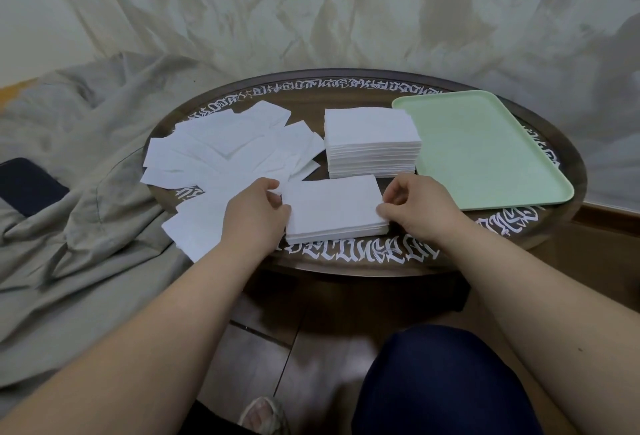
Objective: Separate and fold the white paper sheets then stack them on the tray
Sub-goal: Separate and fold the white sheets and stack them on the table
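Your left hand (255, 211) and right hand (414, 204) pinch opposite short ends of a small stack of folded sheets (332, 207) lying between them at the table's (381, 263) near edge. Beyond it stands a taller stack (372, 141); the green tray (485, 150) lies right.

A round dark desk (346, 266) with white lettering stands on wood flooring (311, 341); crumpled beige cloth (86, 226) lies left.
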Available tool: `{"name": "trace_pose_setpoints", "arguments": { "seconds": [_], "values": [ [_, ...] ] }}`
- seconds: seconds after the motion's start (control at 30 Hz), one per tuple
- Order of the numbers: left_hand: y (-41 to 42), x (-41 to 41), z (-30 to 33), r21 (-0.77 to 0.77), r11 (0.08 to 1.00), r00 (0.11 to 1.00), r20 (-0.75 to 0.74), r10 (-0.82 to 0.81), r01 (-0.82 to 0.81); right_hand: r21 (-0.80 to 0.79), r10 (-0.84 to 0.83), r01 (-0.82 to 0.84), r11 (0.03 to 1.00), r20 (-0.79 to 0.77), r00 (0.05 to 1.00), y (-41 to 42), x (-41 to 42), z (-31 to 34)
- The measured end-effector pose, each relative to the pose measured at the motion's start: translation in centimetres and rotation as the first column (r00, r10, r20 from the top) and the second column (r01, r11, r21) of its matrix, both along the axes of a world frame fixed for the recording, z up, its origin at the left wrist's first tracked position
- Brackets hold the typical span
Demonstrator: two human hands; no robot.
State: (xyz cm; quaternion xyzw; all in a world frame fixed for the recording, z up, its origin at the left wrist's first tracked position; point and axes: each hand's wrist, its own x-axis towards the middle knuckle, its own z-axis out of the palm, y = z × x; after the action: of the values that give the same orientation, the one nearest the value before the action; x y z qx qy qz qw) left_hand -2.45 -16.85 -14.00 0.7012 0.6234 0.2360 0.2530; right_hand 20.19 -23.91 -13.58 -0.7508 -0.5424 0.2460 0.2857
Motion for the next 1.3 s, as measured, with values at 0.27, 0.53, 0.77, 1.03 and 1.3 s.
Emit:
{"name": "trace_pose_setpoints", "arguments": {
  "seconds": [0.27, 0.53, 0.77, 1.03, 1.3],
  "values": [
    [-1.6, -0.3, 0.3, 0.062, 0.943, 0.906, -0.307, -0.293, 0.326, 0.045, 0.205, -0.231, 0.972, 0.313, 0.927, -0.9, 0.0, -0.3],
    [-1.9, -0.4, -0.3, 0.005, 0.937, 0.872, -0.37, -0.322, 0.349, -0.023, 0.313, -0.329, 0.944, 0.379, 0.871, -0.7, -0.3, -0.7],
    [-2.0, -0.7, -0.6, 0.023, 0.932, 0.868, -0.373, -0.329, 0.363, -0.044, 0.341, -0.358, 0.933, 0.429, 0.837, -0.6, -0.3, -1.0],
    [-1.6, -0.5, -0.9, 0.106, 0.93, 0.879, -0.379, -0.29, 0.353, 0.009, 0.307, -0.349, 0.937, 0.456, 0.836, 0.1, -0.7, -0.5],
    [-0.1, -4.5, 1.6, 0.328, 0.937, 0.971, -0.236, -0.041, 0.12, 0.038, 0.365, -0.437, 0.899, 0.488, 0.793, 1.8, -4.3, 3.1]
  ]
}}
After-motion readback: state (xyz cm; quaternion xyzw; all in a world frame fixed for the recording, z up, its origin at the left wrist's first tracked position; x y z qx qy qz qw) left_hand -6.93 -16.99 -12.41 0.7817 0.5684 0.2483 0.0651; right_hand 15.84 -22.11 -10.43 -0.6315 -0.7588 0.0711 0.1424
